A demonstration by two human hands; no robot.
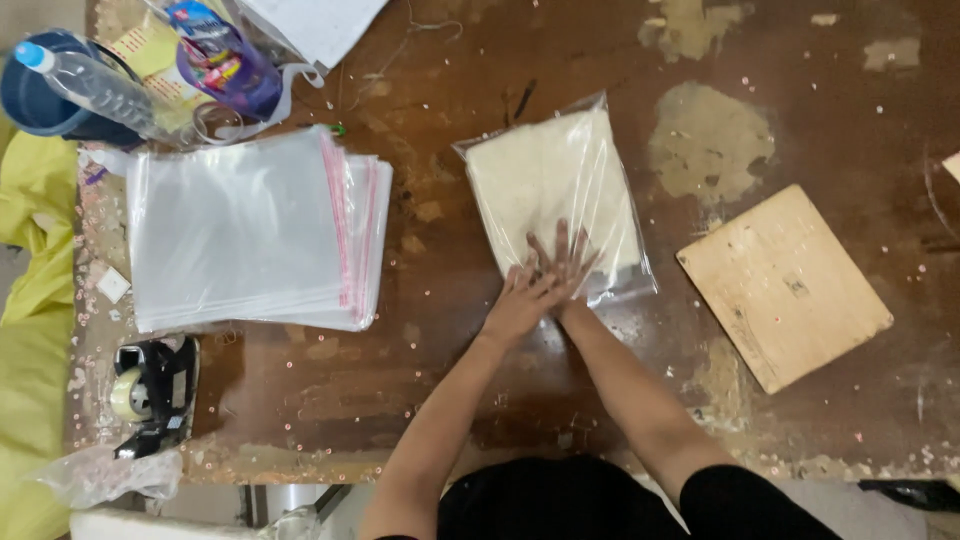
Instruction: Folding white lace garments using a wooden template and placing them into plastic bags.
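A clear plastic bag [553,178] with a folded cream-white cloth inside lies flat on the worn brown table [450,390]. Both my hands press on its near end, overlapping. My left hand [520,300] lies flat with fingers spread at the bag's lower edge. My right hand [567,262] rests palm down on the bag just beyond it, fingers apart. Neither hand grips anything.
A stack of empty clear bags with red sealing strips [250,232] lies to the left. A black tape dispenser [152,392] sits at the near left. A square wooden board [783,284] lies to the right. A water bottle [95,85], a blue container [35,95] and a purple packet [228,60] crowd the far left corner.
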